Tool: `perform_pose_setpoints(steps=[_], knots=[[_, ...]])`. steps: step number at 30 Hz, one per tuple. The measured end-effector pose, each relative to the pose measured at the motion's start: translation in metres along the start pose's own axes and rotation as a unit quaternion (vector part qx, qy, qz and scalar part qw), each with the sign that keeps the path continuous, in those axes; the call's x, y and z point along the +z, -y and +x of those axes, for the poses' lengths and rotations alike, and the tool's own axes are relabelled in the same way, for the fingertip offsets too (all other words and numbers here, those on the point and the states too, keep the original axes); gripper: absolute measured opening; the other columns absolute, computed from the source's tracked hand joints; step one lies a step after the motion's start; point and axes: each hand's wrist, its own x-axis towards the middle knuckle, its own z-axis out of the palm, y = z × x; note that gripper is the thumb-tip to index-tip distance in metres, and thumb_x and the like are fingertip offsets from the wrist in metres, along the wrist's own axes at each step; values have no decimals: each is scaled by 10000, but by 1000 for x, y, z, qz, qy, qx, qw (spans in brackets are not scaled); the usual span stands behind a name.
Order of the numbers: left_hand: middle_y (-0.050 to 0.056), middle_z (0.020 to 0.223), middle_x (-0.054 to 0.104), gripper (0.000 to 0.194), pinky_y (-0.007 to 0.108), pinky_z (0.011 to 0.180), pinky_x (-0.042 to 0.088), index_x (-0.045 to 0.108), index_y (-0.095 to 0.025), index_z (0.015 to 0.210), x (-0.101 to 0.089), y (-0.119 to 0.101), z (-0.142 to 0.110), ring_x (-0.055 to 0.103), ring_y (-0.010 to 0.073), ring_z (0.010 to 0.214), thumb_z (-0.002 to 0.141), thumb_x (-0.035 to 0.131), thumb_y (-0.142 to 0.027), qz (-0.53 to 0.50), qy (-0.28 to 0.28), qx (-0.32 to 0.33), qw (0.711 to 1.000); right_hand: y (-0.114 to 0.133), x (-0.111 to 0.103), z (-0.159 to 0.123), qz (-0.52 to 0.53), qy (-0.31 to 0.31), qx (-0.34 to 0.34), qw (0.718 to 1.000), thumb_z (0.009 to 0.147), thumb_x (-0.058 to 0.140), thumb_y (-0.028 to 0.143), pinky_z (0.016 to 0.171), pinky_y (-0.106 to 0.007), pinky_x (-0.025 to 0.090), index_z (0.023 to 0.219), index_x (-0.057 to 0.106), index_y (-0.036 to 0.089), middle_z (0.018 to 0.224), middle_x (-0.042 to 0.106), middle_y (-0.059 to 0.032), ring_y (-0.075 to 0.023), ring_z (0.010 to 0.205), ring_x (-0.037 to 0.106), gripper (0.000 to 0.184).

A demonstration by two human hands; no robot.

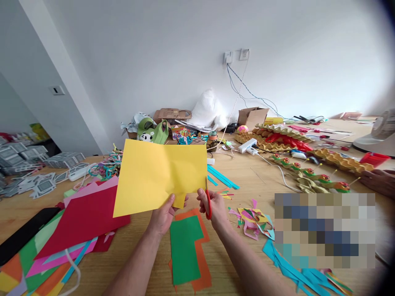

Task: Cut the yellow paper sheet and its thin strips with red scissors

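A large sheet of yellow paper (154,176) is held up off the table by my left hand (165,213), which pinches its lower edge. The sheet has a notch cut out at its lower right. In my right hand (214,207) is a pair of scissors (209,205) with red-orange handles, its blades upright at the sheet's right edge. Whether the blades are on the paper or just beside it, I cannot tell. Below my hands lies a green paper piece (185,246) on top of an orange paper piece (203,263).
Coloured paper sheets (83,218) and a black phone (27,234) lie at left. Paper scraps (253,220) and blue strips (286,263) are at right. Behind are egg-carton caterpillars (324,179), a power strip (247,145) and a cardboard box (253,118). Another person's hand (378,181) is at far right.
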Motion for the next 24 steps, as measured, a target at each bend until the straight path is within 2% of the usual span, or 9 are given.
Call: perform_pose_setpoints(steps=[8, 19, 24], knots=[[126, 1048, 692, 298, 355, 755, 520, 665, -113, 998, 0, 0, 0, 669, 256, 884, 741, 670, -265, 10, 14, 10, 1000, 0, -1, -1, 0, -14, 15, 1000, 679, 597, 622, 341, -175, 327, 579, 524, 138, 423, 436, 52, -63, 327, 435, 499], [125, 1041, 694, 302, 350, 787, 515, 670, -118, 1005, -3, 2, 1, 663, 255, 917, 752, 661, -282, 12, 18, 2, 1000, -2, -2, 0, 14, -19, 22, 999, 661, 628, 605, 325, -179, 337, 559, 513, 143, 400, 428, 54, -56, 316, 396, 487], [133, 1036, 694, 320, 376, 820, 507, 667, -113, 1009, -3, 2, 1, 655, 279, 945, 740, 673, -286, 9, 12, 1, 1000, 0, -2, 0, 7, -25, 23, 999, 646, 653, 578, 319, -179, 344, 541, 511, 148, 395, 436, 51, -58, 309, 402, 465]])
